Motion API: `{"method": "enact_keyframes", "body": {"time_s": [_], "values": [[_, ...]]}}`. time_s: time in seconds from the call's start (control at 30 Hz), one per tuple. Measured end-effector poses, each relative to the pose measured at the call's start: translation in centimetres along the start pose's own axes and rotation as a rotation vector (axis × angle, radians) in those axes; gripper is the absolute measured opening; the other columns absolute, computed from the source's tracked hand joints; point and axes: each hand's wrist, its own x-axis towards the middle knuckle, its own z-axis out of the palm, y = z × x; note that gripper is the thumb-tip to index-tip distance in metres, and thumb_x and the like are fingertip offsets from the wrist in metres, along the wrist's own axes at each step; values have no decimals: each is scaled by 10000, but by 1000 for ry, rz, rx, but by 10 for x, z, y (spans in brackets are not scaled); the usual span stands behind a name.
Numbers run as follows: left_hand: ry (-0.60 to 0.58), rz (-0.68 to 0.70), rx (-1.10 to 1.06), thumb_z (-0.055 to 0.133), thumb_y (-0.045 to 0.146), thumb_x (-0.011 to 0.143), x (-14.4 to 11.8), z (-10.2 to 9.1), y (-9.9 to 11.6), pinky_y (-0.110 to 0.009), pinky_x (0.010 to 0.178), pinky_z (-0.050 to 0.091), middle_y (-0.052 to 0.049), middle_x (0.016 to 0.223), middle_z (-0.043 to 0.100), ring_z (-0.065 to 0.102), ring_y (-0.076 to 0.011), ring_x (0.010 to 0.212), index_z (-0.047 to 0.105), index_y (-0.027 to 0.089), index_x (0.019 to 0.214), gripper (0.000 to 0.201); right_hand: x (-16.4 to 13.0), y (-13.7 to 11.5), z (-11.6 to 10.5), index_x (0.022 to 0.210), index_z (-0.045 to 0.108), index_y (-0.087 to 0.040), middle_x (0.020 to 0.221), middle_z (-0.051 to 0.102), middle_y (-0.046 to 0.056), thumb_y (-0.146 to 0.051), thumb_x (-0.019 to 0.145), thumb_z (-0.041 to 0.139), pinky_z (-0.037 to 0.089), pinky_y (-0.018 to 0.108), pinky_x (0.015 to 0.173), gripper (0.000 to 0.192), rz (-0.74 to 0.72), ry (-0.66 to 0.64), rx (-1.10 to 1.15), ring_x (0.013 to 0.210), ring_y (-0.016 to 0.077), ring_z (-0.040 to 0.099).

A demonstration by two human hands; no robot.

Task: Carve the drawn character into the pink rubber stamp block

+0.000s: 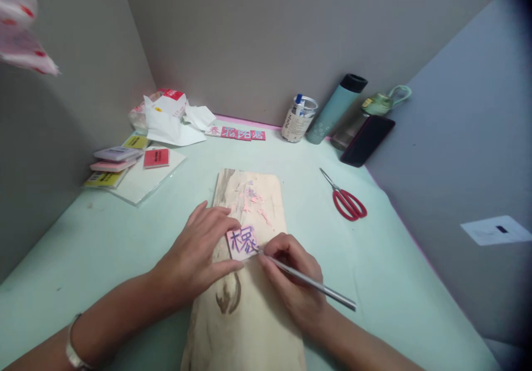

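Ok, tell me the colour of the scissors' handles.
Red. The scissors lie on the table right of the board, plain in the head view.

A pale green table (124, 232) set in a grey corner. A wooden board (249, 310) lies at its middle. Red scissors (347, 199) lie to the right. At the back stand a jar (297, 118), a bottle (334, 110) and a phone (368, 140); at left, stacked pads (114, 163) and crumpled paper (174, 118).
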Motion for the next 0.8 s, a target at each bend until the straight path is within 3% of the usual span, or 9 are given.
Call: {"method": "enact_keyframes", "body": {"time_s": [0.13, 0.43, 0.8], "values": [[56, 1, 52, 835, 428, 784, 0, 8, 4, -603, 1221, 173, -67, 1112, 633, 568, -322, 1189, 535, 224, 1162, 523, -3, 2, 1, 771, 551, -217, 698, 613, -5, -236, 922, 611, 386, 249, 518, 164, -6, 2, -24, 584, 129, 524], [38, 17, 94, 839, 457, 791, -1, 7, 3, -604, 1213, 167, -80, 1185, 607, 542, -318, 1213, 506, 244, 1327, 666, -4, 9, 5, 739, 476, -233, 693, 582, -14, -199, 904, 595, 367, 251, 528, 207, -19, 16, -57, 589, 128, 508], [57, 29, 98, 851, 402, 786, 0, 10, 3, -618, 1206, 181, -81, 1165, 592, 535, -323, 1215, 530, 229, 1344, 667, -3, 2, 3, 751, 464, -235, 669, 547, -30, -211, 926, 547, 361, 251, 541, 196, -19, -24, -96, 571, 122, 467]]}}
